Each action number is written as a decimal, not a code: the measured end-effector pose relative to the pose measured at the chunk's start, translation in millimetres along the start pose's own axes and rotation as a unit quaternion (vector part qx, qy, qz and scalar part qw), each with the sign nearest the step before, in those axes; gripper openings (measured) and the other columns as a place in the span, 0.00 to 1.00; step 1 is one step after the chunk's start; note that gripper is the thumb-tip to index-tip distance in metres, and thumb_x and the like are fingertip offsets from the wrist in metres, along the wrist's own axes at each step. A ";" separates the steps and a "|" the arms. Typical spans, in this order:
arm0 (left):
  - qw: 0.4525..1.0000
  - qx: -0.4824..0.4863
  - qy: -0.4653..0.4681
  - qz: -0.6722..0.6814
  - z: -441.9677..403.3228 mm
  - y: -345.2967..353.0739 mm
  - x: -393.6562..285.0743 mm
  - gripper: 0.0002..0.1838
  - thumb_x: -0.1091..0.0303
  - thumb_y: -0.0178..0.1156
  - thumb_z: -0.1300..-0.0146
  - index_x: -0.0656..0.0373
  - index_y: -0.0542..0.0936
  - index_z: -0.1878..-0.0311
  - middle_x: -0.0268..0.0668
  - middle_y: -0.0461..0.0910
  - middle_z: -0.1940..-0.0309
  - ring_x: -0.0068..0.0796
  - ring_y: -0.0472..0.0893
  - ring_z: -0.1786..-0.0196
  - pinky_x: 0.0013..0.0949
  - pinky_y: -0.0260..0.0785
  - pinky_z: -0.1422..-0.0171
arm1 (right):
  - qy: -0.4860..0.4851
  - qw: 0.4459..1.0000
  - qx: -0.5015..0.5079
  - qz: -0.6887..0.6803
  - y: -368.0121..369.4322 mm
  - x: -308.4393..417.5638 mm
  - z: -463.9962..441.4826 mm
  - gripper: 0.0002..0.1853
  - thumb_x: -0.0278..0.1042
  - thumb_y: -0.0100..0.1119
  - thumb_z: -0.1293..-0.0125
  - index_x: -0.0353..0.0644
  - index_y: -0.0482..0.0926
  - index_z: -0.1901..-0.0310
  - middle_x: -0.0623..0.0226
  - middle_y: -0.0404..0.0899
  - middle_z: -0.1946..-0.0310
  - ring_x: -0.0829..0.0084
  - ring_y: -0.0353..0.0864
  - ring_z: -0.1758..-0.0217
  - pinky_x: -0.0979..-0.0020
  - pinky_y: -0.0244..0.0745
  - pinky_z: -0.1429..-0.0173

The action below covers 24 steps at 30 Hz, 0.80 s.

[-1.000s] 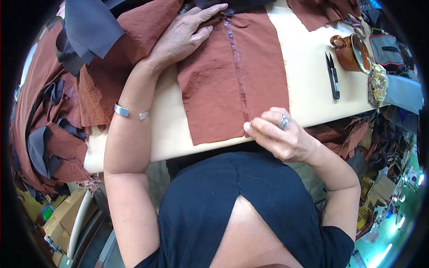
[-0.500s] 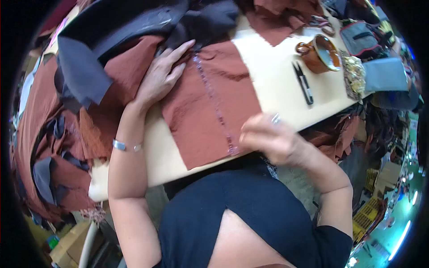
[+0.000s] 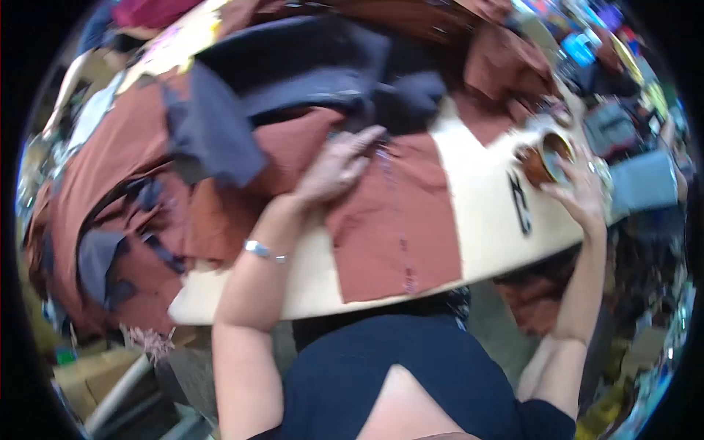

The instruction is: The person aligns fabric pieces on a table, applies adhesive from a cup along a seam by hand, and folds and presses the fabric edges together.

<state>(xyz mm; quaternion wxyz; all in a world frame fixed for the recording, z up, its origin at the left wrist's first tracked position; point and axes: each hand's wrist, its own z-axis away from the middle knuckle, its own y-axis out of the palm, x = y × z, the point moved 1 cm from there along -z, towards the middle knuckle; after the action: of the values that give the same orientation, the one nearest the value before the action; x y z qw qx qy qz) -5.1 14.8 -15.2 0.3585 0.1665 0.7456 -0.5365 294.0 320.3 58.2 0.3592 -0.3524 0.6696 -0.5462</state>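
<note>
A rust-brown cloth piece (image 3: 367, 242) with a wavy line of small shiny purple and dark bits down it lies on the pale tabletop. My left hand (image 3: 339, 167) rests at the cloth's upper left edge, fingers stretched out, close to a bunched dark cloth (image 3: 315, 70). At the right, my right hand (image 3: 583, 187) is at the brown glazed mug (image 3: 539, 170), fingers apart, with fingertips at its mouth. Blur and the rim hide how deep they reach. Black thread snips (image 3: 521, 204) lie left of that hand.
Rust and dark fabric (image 3: 121, 242) is heaped along the left. More rust cloth (image 3: 506, 66) lies at the back. A blue-grey box-like item (image 3: 645, 180) sits by the table's right end. The pale table's (image 3: 308, 297) front edge runs just before my body.
My right hand has moved from beside the cloth's lower end to the mug at the upper right. My left hand stays on the cloth. The view has shifted.
</note>
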 end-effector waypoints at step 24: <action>0.998 -0.037 0.040 0.014 -2.9 9.8 11.6 0.27 0.73 0.54 0.40 0.56 0.67 0.35 0.49 0.75 0.51 0.49 0.72 0.48 0.44 0.61 0.38 | -0.170 0.943 -0.066 -0.277 -28.3 179.4 -11.3 0.15 0.22 0.61 0.49 0.40 0.77 0.57 0.59 0.73 0.44 0.56 0.67 0.38 0.59 0.59 0.34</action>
<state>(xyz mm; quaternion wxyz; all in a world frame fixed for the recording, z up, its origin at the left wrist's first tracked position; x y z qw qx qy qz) -7.9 19.6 -29.7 0.3420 0.1851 0.7760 -0.4966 198.0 166.3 70.5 0.2779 -0.6343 0.5093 -0.5110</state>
